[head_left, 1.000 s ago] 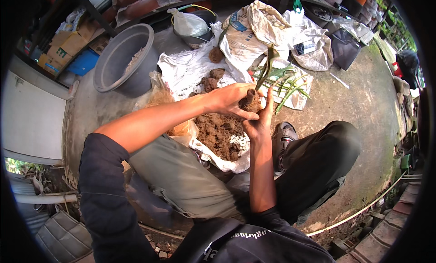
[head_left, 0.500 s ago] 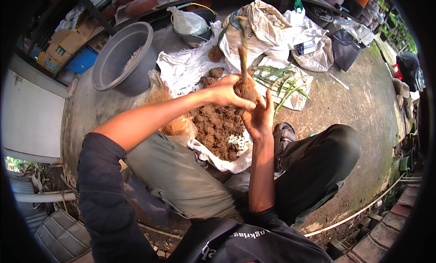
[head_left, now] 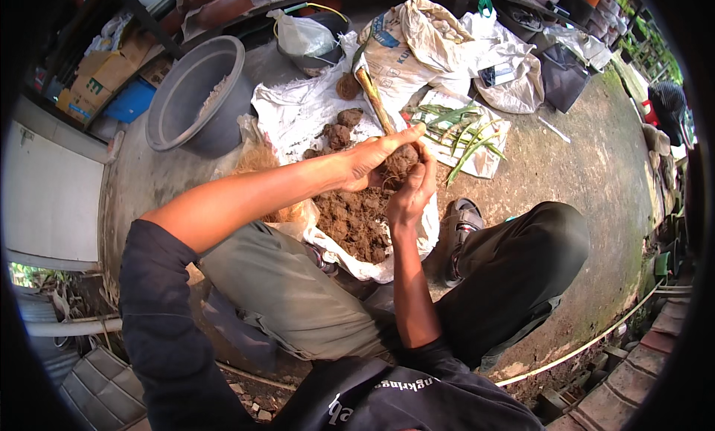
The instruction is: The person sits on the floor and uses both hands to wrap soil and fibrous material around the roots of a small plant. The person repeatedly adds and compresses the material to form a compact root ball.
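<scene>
Between my two hands is a plant with a thick yellow-brown stem and a round, soil-covered root ball. My left hand wraps the root ball from the left, thumb across its top. From the right and below, my right hand cups the ball with bent fingers. The stem leans away to the far left. Below the hands, loose brown soil lies on a white sack, with a few dark clods at its far side. Brown fibre is bundled beside the soil, partly behind my left forearm.
A large grey tub stands at the far left. Behind the soil is a dark bucket with a plastic bag. Cut green leaves lie on a sack to the right. Filled sacks stand at the back. My sandalled foot is close right.
The plant has tipped from nearly upright to leaning far left, and its root ball has come lower. My right hand's fingers have closed in around the ball.
</scene>
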The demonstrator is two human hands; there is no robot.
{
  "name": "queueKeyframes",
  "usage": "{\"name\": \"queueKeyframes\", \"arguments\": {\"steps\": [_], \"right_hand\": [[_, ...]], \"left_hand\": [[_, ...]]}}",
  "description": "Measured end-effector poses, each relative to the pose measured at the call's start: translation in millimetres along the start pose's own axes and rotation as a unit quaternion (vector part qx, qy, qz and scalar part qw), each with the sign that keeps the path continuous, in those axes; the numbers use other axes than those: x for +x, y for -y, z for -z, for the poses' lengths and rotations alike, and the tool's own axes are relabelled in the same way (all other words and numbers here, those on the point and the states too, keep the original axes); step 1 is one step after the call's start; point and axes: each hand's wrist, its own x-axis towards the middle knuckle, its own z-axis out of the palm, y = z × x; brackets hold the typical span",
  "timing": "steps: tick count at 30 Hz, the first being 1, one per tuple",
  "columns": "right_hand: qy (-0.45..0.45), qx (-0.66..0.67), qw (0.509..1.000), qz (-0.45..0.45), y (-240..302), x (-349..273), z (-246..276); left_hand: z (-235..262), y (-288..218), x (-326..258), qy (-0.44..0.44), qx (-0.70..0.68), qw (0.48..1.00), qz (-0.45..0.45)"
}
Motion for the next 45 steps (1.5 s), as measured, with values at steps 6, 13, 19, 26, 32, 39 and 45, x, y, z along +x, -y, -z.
{"name": "queueKeyframes", "arguments": {"steps": [6, 13, 19, 26, 32, 39, 45], "right_hand": [[-0.027, 0.024, 0.997, -0.075, 0.4, -19.7, -6.1], [-0.007, 0.017, 0.997, -0.08, 9.2, -3.9, -6.4], [0.072, 0.244, 0.946, -0.2, -2.0, 24.8, 12.9], [-0.05, 0.045, 0.998, -0.021, 14.4, 9.2, 2.4], [-0.042, -0.006, 0.999, 0.027, 37.5, 10.9, -5.5], [-0.146, 0.019, 0.989, -0.032, 34.7, -4.7, -10.0], [-0.08, 0.084, 0.975, -0.192, 15.5, -0.7, -2.1]], "left_hand": [[-1.7, 26.8, 3.7, -0.1, 0.122, 0.986, -0.053], [-0.1, 24.1, 8.5, -0.181, 0.156, 0.969, -0.069], [8.6, -15.1, -3.7, -0.011, 0.007, 0.999, -0.04], [-19.0, 10.9, -2.9, -0.101, 0.052, 0.994, 0.005], [-25.3, 4.2, -11.4, -0.102, -0.016, 0.993, -0.051], [-17.6, 34.7, 2.7, -0.204, 0.063, 0.974, -0.074], [-19.6, 39.6, 11.5, -0.307, 0.083, 0.945, -0.069]]}}
